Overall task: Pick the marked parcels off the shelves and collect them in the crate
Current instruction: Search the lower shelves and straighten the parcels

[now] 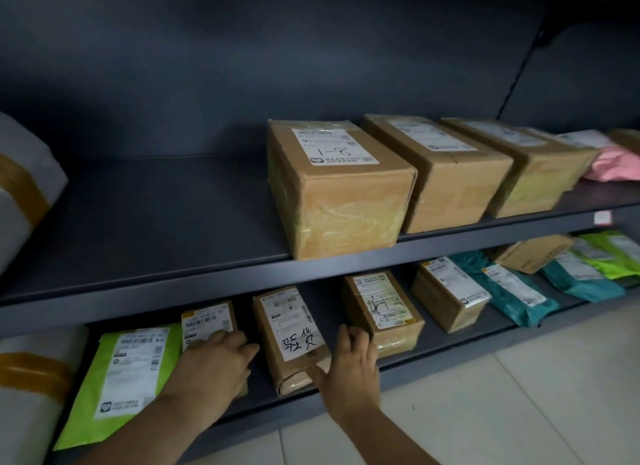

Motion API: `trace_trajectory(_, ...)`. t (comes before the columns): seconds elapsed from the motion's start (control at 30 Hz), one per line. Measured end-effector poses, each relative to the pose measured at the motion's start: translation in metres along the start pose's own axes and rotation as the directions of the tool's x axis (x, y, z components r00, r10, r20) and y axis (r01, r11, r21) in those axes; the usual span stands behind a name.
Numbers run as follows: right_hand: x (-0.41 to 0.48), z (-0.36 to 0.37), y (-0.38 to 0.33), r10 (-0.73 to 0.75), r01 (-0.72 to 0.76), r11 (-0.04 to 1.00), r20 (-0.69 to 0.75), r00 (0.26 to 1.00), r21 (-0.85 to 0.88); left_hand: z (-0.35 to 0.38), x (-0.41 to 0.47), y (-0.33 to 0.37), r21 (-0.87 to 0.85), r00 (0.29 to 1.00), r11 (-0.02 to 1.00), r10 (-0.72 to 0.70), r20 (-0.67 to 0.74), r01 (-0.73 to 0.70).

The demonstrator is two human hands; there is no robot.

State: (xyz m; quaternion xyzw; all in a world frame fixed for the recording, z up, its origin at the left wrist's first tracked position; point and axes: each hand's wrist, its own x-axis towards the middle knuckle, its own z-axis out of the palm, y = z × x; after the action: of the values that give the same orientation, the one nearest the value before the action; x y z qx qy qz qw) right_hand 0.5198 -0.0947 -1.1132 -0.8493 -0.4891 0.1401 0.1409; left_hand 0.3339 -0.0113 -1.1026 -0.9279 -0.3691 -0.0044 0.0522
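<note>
On the lower shelf point(429, 346), a small brown parcel point(291, 336) with handwriting on its label lies between both hands. The right hand point(349, 364) is spread, its thumb touching the parcel's front corner and its fingers straight along the right side. The left hand point(211, 364) rests flat on the neighbouring box point(207, 320), gripping nothing.

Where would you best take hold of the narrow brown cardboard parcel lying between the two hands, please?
Grip the narrow brown cardboard parcel by its two long sides near the front end, coming in level from the aisle. It lies flat, running front to back, with gaps on both sides, and the dark upper shelf hangs over its back end.
</note>
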Motion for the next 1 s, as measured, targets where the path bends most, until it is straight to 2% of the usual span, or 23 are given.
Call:
trace_trajectory(0.1,-0.004,-0.017,0.007,0.042,-0.043,0.998,-0.026,0.999,-0.050,-0.012,0.007,0.005,-0.011,0.990,0.998,0.068,-0.124,-0.070)
trace_trajectory(0.2,-0.010,-0.034,0.019,0.074,-0.077,0.994,-0.036,0.997,-0.079,-0.021,0.013,0.015,-0.028,0.978,0.995,0.086,-0.191,-0.093)
trace_trajectory(0.4,-0.006,-0.062,0.055,0.093,-0.107,0.980,-0.086,0.992,-0.170,-0.028,0.027,0.042,-0.082,0.968,0.988,0.111,-0.226,-0.133)
trace_trajectory(0.53,0.008,-0.072,0.080,0.086,-0.100,0.983,-0.094,0.992,-0.155,-0.021,0.038,0.071,-0.089,0.973,0.990,0.092,-0.212,-0.113)
trace_trajectory(0.67,0.029,-0.071,0.102,0.093,-0.099,0.987,-0.053,0.994,-0.126,-0.015,0.047,0.092,-0.076,0.992,0.995,0.059,-0.112,-0.068)
trace_trajectory(0.77,0.053,-0.063,0.103,0.112,-0.110,0.988,0.013,0.994,-0.112,-0.026,0.050,0.097,-0.062,0.998,0.997,-0.040,-0.056,0.037)
trace_trajectory(0.8,0.062,-0.058,0.101,0.127,-0.123,0.989,0.040,0.991,-0.086,-0.023,0.050,0.096,-0.021,0.995,0.996,-0.090,-0.053,0.089)
trace_trajectory(0.9,0.081,-0.043,0.097,0.158,-0.160,0.987,0.099,0.983,0.017,-0.018,0.044,0.103,-0.071,0.976,0.974,-0.215,0.030,0.217)
trace_trajectory(1.0,0.087,-0.033,0.107,0.109,-0.118,0.985,0.078,0.991,0.129,-0.004,0.038,0.114,-0.024,0.960,0.960,-0.277,0.049,0.278)
